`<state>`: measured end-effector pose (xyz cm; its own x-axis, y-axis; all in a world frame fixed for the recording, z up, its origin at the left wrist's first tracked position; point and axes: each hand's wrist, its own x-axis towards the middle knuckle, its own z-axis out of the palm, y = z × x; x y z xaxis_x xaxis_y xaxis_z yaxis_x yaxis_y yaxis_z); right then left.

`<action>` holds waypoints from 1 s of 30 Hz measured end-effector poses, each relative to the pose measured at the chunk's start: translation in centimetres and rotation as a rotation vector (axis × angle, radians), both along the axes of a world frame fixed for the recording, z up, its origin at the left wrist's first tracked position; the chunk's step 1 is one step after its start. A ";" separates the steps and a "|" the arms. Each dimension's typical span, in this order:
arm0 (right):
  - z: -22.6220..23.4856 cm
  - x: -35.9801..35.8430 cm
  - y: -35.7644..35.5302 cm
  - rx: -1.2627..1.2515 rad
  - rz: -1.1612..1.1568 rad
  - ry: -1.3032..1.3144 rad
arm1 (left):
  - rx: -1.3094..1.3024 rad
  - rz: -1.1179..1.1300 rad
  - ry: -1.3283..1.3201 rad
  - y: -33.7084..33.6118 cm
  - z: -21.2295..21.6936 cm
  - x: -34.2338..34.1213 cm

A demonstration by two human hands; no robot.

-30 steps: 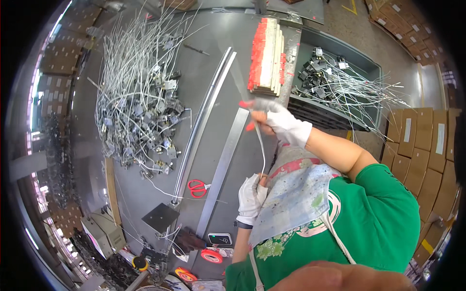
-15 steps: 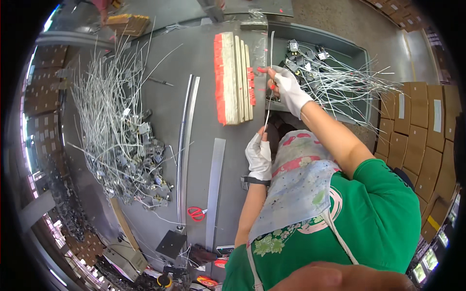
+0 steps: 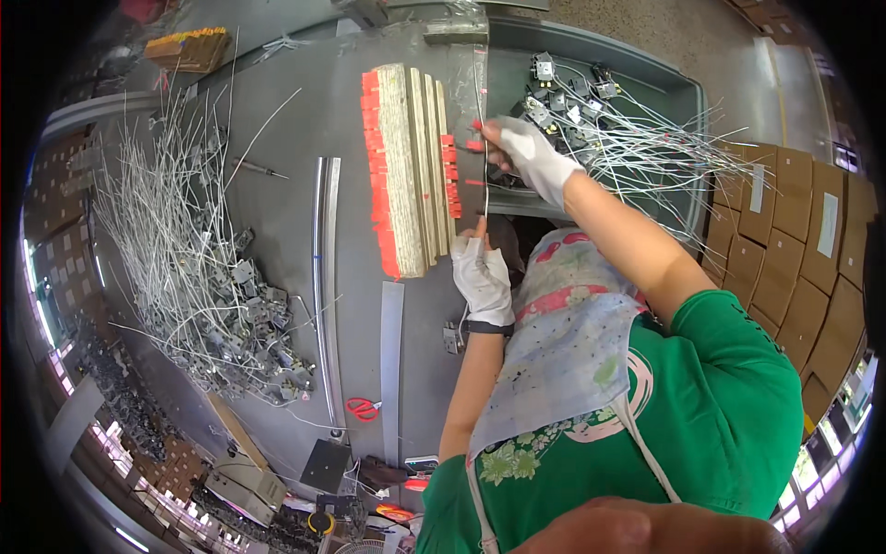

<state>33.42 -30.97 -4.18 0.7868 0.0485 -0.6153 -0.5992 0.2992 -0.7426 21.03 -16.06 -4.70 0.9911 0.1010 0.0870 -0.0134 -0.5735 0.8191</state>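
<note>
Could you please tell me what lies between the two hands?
The head view shows a thin pale wire running between the left hand and the right hand.

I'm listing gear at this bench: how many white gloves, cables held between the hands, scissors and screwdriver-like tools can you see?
White gloves: 2
Held cable: 1
Red-handled scissors: 1
Screwdriver-like tool: 1
Total: 5

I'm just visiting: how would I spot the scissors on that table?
On the big grey table, find the shiny metal bar and, to its right, the wider, separate grey strip. The scissors lie between them near the bar's lower end, their red looped handles standing out from the silvery metal either side.
</note>
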 end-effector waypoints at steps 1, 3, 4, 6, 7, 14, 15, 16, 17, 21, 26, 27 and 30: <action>0.1 -1.2 -0.2 -0.003 0.001 0.002 | 0.004 -0.013 -0.007 0.0 -0.1 0.1; -0.5 -3.9 -0.1 0.024 -0.130 -0.035 | 0.009 -0.016 0.032 -0.2 0.6 0.6; -0.9 -5.1 0.1 0.071 -0.153 -0.024 | 0.016 -0.020 0.071 -0.2 0.9 0.7; -1.0 -6.8 0.9 0.136 -0.193 0.002 | 0.035 -0.018 0.044 0.0 0.2 0.6; -1.0 -7.2 1.2 0.134 -0.196 0.002 | 0.053 -0.021 0.018 0.0 0.0 0.6; -1.0 -6.9 2.1 0.146 -0.208 -0.129 | 0.012 -0.039 0.035 0.1 -0.7 0.5; -1.0 -6.8 2.1 0.139 -0.222 -0.174 | 0.010 -0.044 0.037 0.2 -0.7 0.5; -1.0 -6.8 2.1 0.132 -0.237 -0.218 | 0.009 -0.050 0.040 0.2 -0.7 0.5; -1.3 -6.8 2.1 0.131 -0.237 -0.218 | 0.008 -0.051 0.040 0.2 -0.6 0.5; -1.4 -6.4 2.0 -0.039 -0.184 -0.172 | 0.031 -0.045 0.048 0.2 -0.7 0.4; -1.4 -6.1 2.3 -0.046 -0.203 -0.137 | -0.023 -0.038 0.074 0.2 -0.7 0.4; -1.3 -6.0 2.2 -0.054 -0.178 -0.120 | -0.093 -0.042 0.084 0.2 -0.5 0.3; 0.3 -5.9 2.6 -0.064 -0.145 -0.103 | -0.175 -0.057 0.062 0.6 0.7 0.4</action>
